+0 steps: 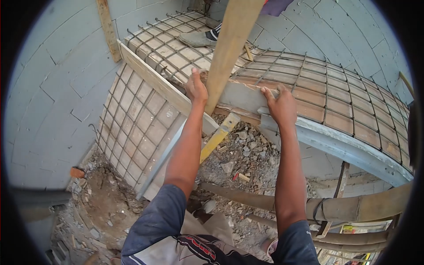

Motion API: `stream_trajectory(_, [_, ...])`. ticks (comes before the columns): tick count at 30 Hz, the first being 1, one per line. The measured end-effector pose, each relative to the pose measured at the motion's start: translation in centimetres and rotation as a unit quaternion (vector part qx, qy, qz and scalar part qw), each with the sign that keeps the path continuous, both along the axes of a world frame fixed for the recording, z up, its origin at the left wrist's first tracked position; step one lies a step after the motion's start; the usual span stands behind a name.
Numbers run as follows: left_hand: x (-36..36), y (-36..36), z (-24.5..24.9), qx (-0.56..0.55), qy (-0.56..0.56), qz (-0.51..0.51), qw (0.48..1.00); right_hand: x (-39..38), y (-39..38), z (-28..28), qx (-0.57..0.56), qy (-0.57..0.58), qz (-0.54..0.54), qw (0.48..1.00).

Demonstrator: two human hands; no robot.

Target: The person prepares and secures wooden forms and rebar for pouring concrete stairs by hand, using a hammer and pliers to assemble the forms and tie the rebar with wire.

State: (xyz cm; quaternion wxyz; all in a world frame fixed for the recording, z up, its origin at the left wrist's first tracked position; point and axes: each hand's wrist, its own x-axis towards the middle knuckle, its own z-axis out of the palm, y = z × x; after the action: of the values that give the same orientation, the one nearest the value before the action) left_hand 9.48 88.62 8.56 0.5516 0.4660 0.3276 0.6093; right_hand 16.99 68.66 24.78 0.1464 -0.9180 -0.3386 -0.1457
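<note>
Overhead, the right hand point(279, 105) is clutching the top of the grey edge board point(242, 95), fingers curling over its rim. The left hand point(195, 88) is pressing against the same edge, just beside the leaning timber plank point(229, 48). Its fingers are hiding behind the rim, so its grip is unclear. Rebar mesh point(335, 84) is lying across the deck above; rubble point(243, 152) is lying below.

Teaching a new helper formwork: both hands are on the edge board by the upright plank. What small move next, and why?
Probably press the edge board tighter against the curved form. The left hand and right hand hook over its top rim on either side of the upright plank, and the rim between them looks uneven under the rebar mesh.
</note>
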Motion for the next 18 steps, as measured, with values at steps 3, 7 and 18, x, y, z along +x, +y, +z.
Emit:
stream_trajectory(3, [-0.2, -2.9, -0.6, -0.046, 0.07, 0.003, 0.996, -0.4, -0.2, 0.1, 0.005, -0.001, 0.006, 1.0])
stream_trajectory(7, [0.5, -7.4, -2.0, 0.089, -0.024, 0.085, 0.992, 0.0, -0.6, -0.2, 0.005, 0.006, 0.029, 1.0])
stream_trajectory(18, [-3.7, 4.3, -1.5, -0.124, -0.041, -0.13, 0.983, -0.8, -0.9, 0.5, 0.008, 0.017, 0.023, 1.0])
